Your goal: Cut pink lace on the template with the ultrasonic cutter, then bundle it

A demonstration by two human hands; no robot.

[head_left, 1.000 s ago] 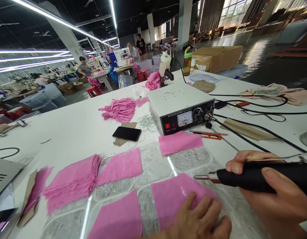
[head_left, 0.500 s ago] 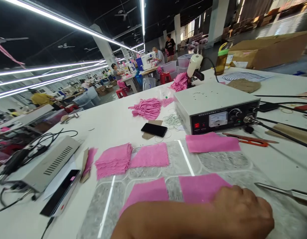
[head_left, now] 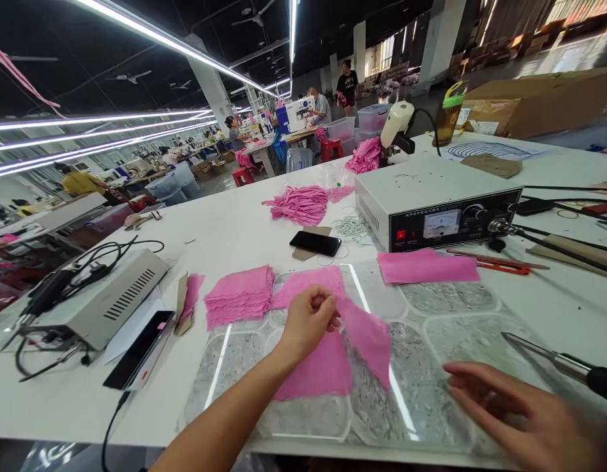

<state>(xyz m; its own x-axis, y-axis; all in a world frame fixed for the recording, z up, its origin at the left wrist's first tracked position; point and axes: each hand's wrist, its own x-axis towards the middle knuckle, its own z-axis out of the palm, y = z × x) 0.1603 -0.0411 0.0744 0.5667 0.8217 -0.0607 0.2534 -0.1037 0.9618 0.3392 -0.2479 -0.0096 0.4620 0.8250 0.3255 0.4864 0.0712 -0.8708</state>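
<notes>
My left hand (head_left: 307, 320) pinches a pink fabric square (head_left: 366, 339) and lifts it off the clear mat (head_left: 431, 380). A second pink square (head_left: 319, 372) lies flat under it. My right hand (head_left: 517, 413) hovers low at the right with fingers stretched out, holding nothing. The black-handled tool with a metal tip (head_left: 564, 364) lies on the mat just beyond that hand. A stack of pink squares (head_left: 239, 296) sits to the left, and another pink piece (head_left: 426, 267) lies in front of the white control box (head_left: 434, 200).
A phone (head_left: 315, 243), red scissors (head_left: 497, 264), black cables and pink strips (head_left: 299, 204) lie on the white table. A second grey unit (head_left: 104, 301) with cables stands at the left. Cardboard box and bottle at the back right. Other workers sit at sewing stations behind.
My left hand has lifted a pink square that lay flat before. My right hand has let go of the black tool, which now rests on the mat. The view shifted left.
</notes>
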